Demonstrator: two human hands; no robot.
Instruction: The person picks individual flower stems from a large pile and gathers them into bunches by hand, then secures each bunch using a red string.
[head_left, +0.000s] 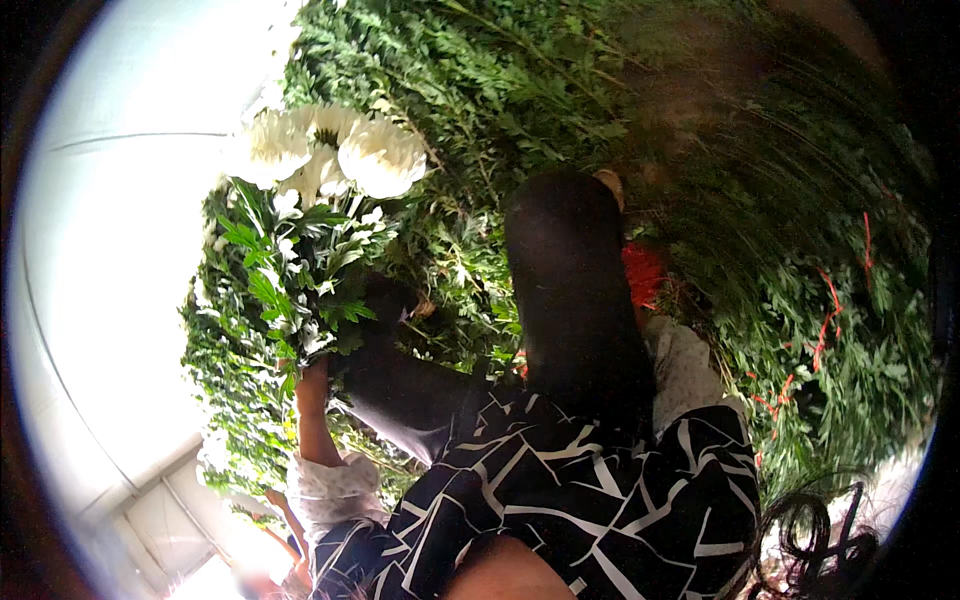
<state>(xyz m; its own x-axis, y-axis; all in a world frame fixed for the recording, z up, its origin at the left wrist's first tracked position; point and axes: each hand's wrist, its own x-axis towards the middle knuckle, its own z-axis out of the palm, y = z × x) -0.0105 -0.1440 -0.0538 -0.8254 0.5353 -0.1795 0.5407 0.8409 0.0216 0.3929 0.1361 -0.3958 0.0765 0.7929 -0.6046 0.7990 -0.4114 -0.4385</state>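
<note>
My left hand (313, 367) grips the leafy stems of a bunch of white chrysanthemums (382, 157), whose blooms point away from me. Green leaves (274, 292) hang over part of the fingers. On the other side, my right forearm in a pale sleeve (682, 367) reaches down beside my dark-trousered knee (574, 277). The knee and a tangle of red string-like material (643, 274) hide nearly all of my right hand, so its grip cannot be seen. Cut chrysanthemum stems with green leaves (465, 97) lie in a thick heap before me.
More leafy stems (885, 382) are heaped at the right, with thin red ties (829, 315) among them. A bright white sheet-like wall (112, 262) rises at the left. Part of another person's arm (289, 525) shows at the lower left. The upper right is dark and blurred.
</note>
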